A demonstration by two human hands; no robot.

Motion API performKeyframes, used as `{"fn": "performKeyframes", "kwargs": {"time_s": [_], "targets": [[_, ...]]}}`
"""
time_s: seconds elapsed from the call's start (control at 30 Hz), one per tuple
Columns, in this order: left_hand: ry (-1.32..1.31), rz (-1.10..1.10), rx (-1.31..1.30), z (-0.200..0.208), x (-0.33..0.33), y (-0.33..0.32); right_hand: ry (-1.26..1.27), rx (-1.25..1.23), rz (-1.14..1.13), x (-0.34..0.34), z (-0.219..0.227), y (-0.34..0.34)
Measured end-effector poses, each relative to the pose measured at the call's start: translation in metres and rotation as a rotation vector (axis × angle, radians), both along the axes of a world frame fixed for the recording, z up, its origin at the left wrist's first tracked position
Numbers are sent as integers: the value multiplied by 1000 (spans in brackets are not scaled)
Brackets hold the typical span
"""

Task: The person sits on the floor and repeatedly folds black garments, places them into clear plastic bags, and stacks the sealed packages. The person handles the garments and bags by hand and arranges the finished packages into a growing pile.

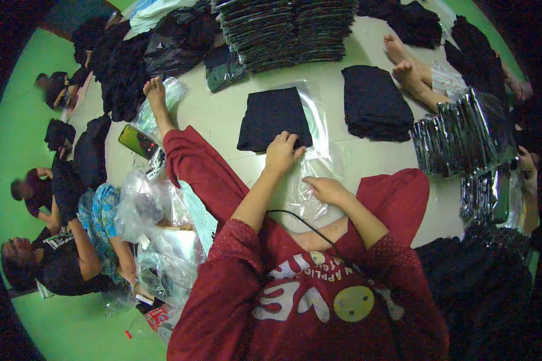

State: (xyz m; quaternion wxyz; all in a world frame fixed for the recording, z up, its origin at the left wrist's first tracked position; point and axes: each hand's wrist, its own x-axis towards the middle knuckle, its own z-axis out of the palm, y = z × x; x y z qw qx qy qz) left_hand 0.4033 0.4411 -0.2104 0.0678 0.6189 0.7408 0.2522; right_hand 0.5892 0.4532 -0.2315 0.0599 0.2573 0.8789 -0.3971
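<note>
Crinkly clear plastic fills the left of the view: a heap of empty bags [156,234] beside the person's outstretched left leg, with a phone [137,141] lying on the floor [223,111] near the knee. People sit at the far left, apart from this work.

In the middle lies the folded black garment [272,117], flat on the pale floor and partly inside a clear plastic bag [310,162] whose open mouth faces the person. The left hand [283,153] rests on the garment's near edge, fingers curled down and pressing the cloth, not closed around anything. Just right of it, the right hand [326,189] lies on the loose end of the bag, fingers bent and lightly pinching or flattening the film; which of the two cannot be told.

The garment looks soft, light and floppy, likely to lose its fold if lifted by one corner, so a flat hold along the folded edge seems best. The bag looks thin and slippery, best taken at its mouth.

Farther right sit another folded black garment [373,102], a tall stack of packed bags [289,30] behind it, and more packed bags [464,135] near another person's bare feet [406,66].
</note>
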Motion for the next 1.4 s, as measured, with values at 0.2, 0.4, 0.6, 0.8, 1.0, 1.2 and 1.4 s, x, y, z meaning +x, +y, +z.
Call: {"fn": "performKeyframes", "kwargs": {"time_s": [0.2,0.4,0.6,0.8,1.0,1.2,1.4], "targets": [[132,616,283,0,-61,2,12,14,3,0,-3,2],[-246,637,-374,-20,-114,-7,36,18,22,1,-3,3],[-646,462,-85,-36,-127,-1,44,21,17,1,-2,2],[-916,580,-18,-13,-119,7,19,0,-7,1,-3,1],[180,287,-139,11,-78,29,26,5,-3,0,-3,2],[238,241,-215,3,-23,31,26,19,-5,3,-4,2],[239,202,-282,-4,-24,29,46,34,7,2,-5,3]]}}
